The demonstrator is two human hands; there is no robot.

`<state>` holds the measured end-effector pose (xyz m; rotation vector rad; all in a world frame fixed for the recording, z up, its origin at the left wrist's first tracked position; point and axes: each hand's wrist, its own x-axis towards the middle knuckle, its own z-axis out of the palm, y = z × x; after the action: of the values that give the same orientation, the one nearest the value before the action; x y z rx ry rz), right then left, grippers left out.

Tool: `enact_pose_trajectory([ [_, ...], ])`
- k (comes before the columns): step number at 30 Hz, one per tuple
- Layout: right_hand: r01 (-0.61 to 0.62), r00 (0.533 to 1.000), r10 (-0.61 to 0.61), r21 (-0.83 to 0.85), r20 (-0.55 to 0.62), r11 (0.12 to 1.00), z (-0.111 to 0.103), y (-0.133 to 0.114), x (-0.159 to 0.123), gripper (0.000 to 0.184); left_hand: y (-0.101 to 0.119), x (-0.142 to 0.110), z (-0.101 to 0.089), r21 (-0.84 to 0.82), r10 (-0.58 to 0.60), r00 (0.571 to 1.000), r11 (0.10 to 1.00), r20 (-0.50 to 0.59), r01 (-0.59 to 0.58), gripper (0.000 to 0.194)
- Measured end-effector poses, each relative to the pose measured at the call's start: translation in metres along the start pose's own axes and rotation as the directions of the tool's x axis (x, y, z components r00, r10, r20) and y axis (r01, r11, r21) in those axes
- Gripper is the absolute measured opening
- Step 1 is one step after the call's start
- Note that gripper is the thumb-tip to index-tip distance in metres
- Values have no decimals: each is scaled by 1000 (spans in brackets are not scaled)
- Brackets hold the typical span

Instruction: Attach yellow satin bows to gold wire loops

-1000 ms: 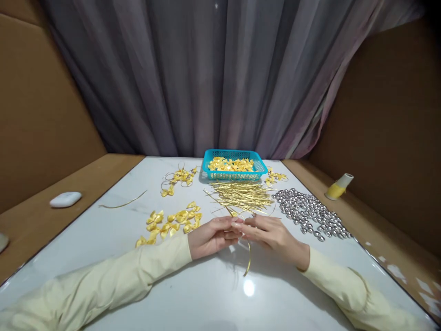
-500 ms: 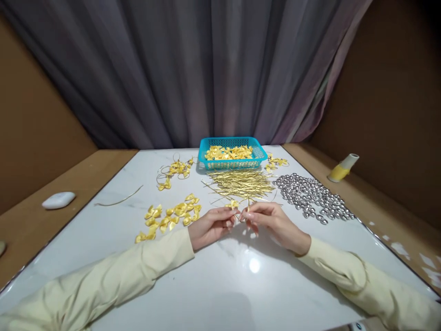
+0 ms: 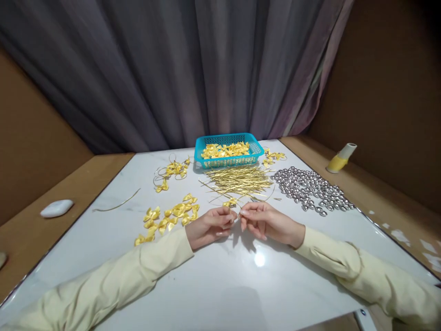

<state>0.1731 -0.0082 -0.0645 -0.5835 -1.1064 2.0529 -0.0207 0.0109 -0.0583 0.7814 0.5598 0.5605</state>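
Observation:
My left hand (image 3: 210, 225) and my right hand (image 3: 263, 221) meet fingertip to fingertip at the middle of the white table (image 3: 213, 285). Both are pinched shut on a small yellow bow (image 3: 229, 202) with a thin gold wire through it, held just above the tabletop. Right behind them lies a pile of gold wire ties (image 3: 239, 180). To the left of my left hand is a loose row of yellow bows (image 3: 170, 217).
A blue basket (image 3: 225, 150) full of yellow bows stands at the back. Silver bells (image 3: 312, 189) are heaped at the right. Bows on wire loops (image 3: 170, 172) and a single gold wire (image 3: 117, 204) lie back left. A white case (image 3: 57, 208) and a yellow-white spool (image 3: 341, 158) sit off the table.
The long gold strip that hung below my hands a second ago no longer shows. A yellow bow now sits above my fingertips. The view has tilted upward a little.

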Motion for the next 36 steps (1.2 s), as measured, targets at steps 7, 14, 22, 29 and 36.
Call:
enact_pose_trajectory([
  [7, -142, 974, 143, -17, 179, 990, -3, -1, -5, 11, 3, -3, 1, 64, -68, 984, 996, 163, 59, 25],
  [14, -267, 907, 289, -111, 308, 957, -3, -5, -10, 12, 5, -2, -2, 154, -236, 950, 966, 204, 207, 16],
  [22, -291, 879, 347, -210, 326, 934, -5, -9, -12, 12, 5, 1, -1, 396, -361, 913, 879, 190, 265, 11],
  [29, -260, 890, 335, -259, 309, 930, -5, -14, -14, 13, 6, 2, 5, 453, -335, 927, 862, 170, 228, 8],
  [36, -235, 885, 333, -305, 325, 923, -6, -15, -16, 15, 6, 2, 5, 517, -333, 929, 831, 163, 207, 9],
])
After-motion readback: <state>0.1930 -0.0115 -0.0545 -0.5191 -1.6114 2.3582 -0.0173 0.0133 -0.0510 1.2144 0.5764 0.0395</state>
